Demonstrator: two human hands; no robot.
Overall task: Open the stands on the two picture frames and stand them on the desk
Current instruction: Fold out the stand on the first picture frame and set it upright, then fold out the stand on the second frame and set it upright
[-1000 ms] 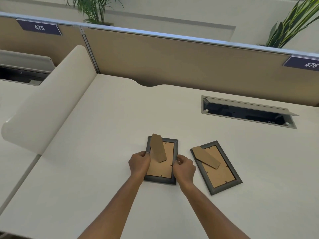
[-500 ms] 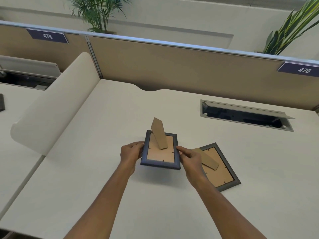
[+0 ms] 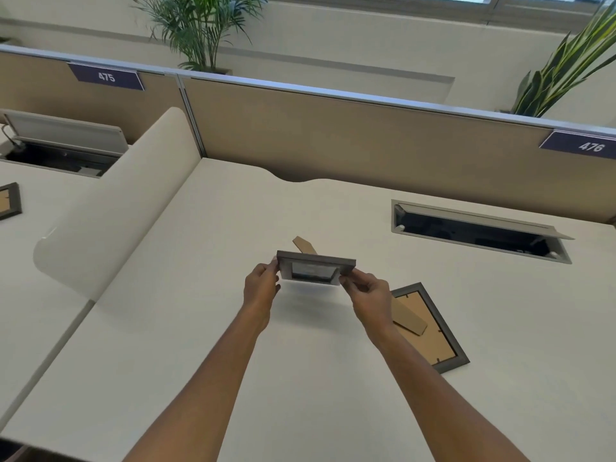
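I hold a dark grey picture frame (image 3: 315, 270) in the air above the white desk (image 3: 206, 328), tilted so its glass front faces me. Its brown cardboard stand (image 3: 304, 246) sticks out behind the top edge. My left hand (image 3: 261, 288) pinches the frame's left side and my right hand (image 3: 368, 293) pinches its right side. The second picture frame (image 3: 430, 331) lies face down on the desk to the right, partly hidden by my right wrist, its cardboard stand (image 3: 408, 318) folded flat against the back.
An open cable hatch (image 3: 480, 231) is set into the desk at the back right. A beige partition wall (image 3: 333, 135) closes off the back, and a curved white divider (image 3: 110, 208) bounds the left. Another frame (image 3: 8, 201) lies on the neighbouring desk, far left.
Both hands lifted the left frame off the desk and turned it from back-up to front-facing. The camera tipped up a little. The right frame has not moved.
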